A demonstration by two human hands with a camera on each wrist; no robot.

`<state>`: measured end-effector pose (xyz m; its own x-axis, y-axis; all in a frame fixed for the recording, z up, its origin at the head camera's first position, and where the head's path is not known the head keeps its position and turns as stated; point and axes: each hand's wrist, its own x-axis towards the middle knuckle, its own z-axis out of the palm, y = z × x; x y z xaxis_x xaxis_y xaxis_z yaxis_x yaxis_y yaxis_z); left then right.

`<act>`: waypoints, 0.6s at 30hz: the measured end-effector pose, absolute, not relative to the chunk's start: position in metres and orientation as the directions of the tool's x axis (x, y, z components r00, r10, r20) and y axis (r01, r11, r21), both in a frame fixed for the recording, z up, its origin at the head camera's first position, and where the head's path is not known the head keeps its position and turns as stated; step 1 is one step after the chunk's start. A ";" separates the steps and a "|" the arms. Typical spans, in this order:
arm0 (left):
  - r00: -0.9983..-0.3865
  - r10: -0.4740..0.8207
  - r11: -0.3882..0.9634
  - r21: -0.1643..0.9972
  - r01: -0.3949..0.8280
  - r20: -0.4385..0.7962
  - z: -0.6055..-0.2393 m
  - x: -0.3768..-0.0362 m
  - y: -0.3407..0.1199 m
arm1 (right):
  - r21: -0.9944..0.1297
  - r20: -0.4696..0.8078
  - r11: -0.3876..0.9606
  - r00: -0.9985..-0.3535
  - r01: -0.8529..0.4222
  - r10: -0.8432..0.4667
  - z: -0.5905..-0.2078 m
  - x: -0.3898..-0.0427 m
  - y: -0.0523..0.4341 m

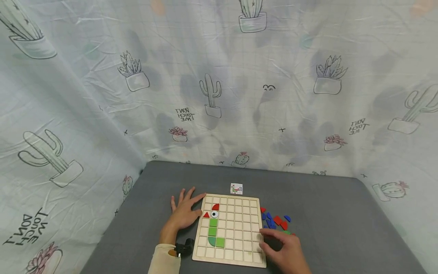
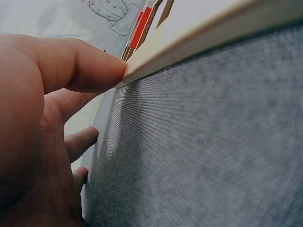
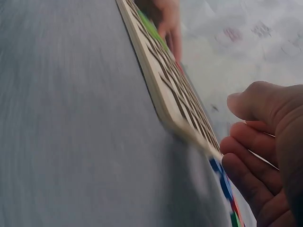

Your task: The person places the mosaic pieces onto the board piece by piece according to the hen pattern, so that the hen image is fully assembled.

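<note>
A wooden grid board lies on the grey table. On its left side sit a red quarter-round piece, a red triangle, a round eye piece, several green squares and a dark green quarter-round piece. My left hand touches the board's left edge with thumb and index fingertip, its fingers spread. Over the board's right edge is my right hand, thumb and fingers apart with nothing seen between them. Loose blue pieces and red pieces lie just beyond it.
A small printed picture card lies behind the board. One blue half-round piece lies at the right of the loose pile. A cactus-print curtain hangs around the table at the back and sides.
</note>
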<state>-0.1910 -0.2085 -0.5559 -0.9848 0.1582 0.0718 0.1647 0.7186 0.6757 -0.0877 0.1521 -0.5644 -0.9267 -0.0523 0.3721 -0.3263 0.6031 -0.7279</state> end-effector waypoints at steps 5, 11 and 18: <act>-0.984 0.160 0.719 0.675 0.167 0.073 -0.556 -0.191 -0.209 | -0.690 0.381 0.674 -0.924 -0.264 0.028 -0.562 -0.084 0.175; -0.986 0.151 0.723 0.671 0.163 0.077 -0.556 -0.191 -0.208 | -0.666 0.362 0.718 -0.929 -0.204 0.072 -0.560 -0.082 0.196; -0.986 0.151 0.719 0.675 0.163 0.078 -0.557 -0.190 -0.208 | -0.642 0.307 0.753 -0.948 -0.141 0.084 -0.559 -0.082 0.203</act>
